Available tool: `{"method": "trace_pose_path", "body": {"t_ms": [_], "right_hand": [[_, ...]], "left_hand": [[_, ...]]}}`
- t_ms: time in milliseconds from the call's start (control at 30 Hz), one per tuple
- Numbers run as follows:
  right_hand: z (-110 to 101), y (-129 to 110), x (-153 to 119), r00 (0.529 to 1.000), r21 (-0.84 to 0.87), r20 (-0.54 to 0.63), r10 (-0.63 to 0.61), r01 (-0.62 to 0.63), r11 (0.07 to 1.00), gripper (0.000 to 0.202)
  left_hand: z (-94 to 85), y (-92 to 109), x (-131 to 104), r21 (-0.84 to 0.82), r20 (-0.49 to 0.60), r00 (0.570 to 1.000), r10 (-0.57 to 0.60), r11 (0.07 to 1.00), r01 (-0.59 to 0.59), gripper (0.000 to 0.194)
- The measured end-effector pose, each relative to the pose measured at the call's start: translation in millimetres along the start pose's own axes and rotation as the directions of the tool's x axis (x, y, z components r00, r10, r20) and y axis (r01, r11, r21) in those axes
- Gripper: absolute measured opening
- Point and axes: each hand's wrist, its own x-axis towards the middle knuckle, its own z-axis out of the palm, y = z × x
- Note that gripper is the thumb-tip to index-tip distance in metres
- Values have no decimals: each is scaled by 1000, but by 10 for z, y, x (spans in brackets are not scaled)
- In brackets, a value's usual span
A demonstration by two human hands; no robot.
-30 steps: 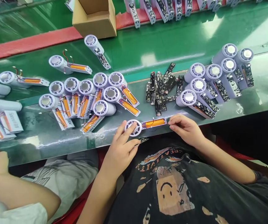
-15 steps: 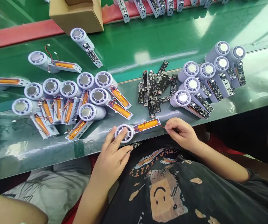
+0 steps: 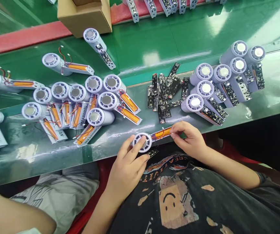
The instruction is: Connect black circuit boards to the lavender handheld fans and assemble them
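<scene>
While two fingers of the left hand (image 3: 127, 164) rest on the round, pale plastic fan (image 3: 149, 143) near the edge of the shiny green bench (image 3: 113, 148), that hand's grip holds a thin, flat black board (image 3: 153, 152). The right hand (image 3: 188, 138) has its fingertips close together at the end of the fan's long orange pack (image 3: 160, 133); I cannot tell if they grip it. More boards (image 3: 164, 94) lie in a messy pile beyond.

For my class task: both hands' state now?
Left hand: open, resting on the fan.
Right hand: pinched closed at the battery; anything held is hidden.
</scene>
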Motion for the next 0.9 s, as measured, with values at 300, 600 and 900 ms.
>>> {"method": "trace_pose_path", "body": {"t_ms": [300,600,900], "right_hand": [[68,15,-24,999,-126,25,-43,46,991,13],[-84,57,-44,994,-72,-103,-41,33,997,22],[-245,191,-134,967,185,-148,206,-177,967,22]], "left_hand": [[47,84,48,31,-15,1000,25,999,-25,15],[95,93,43,7,-60,998,20,1000,-20,20],[43,67,67,38,-19,1000,25,999,-24,20]]}}
